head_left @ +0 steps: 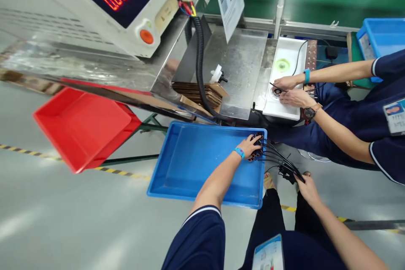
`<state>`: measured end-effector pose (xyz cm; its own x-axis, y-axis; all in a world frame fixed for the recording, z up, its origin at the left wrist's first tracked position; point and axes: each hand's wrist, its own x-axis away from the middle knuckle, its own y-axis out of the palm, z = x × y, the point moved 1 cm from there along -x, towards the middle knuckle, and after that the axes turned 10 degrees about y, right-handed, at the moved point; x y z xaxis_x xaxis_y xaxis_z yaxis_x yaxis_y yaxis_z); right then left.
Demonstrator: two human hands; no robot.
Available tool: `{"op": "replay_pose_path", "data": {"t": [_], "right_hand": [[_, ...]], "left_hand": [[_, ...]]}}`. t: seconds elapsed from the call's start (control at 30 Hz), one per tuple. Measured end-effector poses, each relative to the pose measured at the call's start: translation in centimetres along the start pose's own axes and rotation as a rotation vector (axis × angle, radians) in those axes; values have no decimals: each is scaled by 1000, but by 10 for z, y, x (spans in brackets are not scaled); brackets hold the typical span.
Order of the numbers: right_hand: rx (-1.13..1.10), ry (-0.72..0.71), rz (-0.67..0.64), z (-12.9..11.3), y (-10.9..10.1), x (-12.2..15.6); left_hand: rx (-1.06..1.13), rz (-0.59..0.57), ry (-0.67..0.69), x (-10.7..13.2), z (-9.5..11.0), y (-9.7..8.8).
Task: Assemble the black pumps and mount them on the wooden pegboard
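My left hand [250, 147] reaches into the far right corner of a blue tray [190, 164] and grips several dark round coil parts [257, 148]. Black wires [278, 160] run from those parts over the tray's right rim. My right hand [305, 187] is closed on the wires' black connector ends [287, 173], just outside the tray. A blue band sits on my left wrist.
A co-worker's two hands [289, 90] work on a white fixture [283, 93] at the right. A red tray [84, 126] hangs at the left under a steel bench. A tester [126, 4] with red digits stands above. Another blue bin [381, 38] is far right.
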<state>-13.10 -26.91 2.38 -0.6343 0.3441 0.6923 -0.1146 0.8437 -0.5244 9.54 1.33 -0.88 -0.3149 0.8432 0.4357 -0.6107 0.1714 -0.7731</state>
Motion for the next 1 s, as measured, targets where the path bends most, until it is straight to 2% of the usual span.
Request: {"op": "replay_pose_path", "data": {"t": [0.13, 0.4, 0.5, 0.63, 0.83, 1.0], "right_hand": [[8, 11, -3, -4, 0, 4], [-3, 19, -14, -19, -4, 14], [-1, 6, -42, -26, -4, 19], [-6, -35, -89, -33, -3, 24], [1, -60, -112, -34, -2, 23], [12, -60, -119, -33, -5, 24]], "left_hand": [[44, -38, -65, -3, 3, 6], [69, -45, -202, 1, 24, 17], [80, -31, -237, 9, 28, 21], [103, -28, -275, 32, 35, 32], [146, -47, -256, 62, 51, 47], [175, -31, -149, 77, 63, 59]]}}
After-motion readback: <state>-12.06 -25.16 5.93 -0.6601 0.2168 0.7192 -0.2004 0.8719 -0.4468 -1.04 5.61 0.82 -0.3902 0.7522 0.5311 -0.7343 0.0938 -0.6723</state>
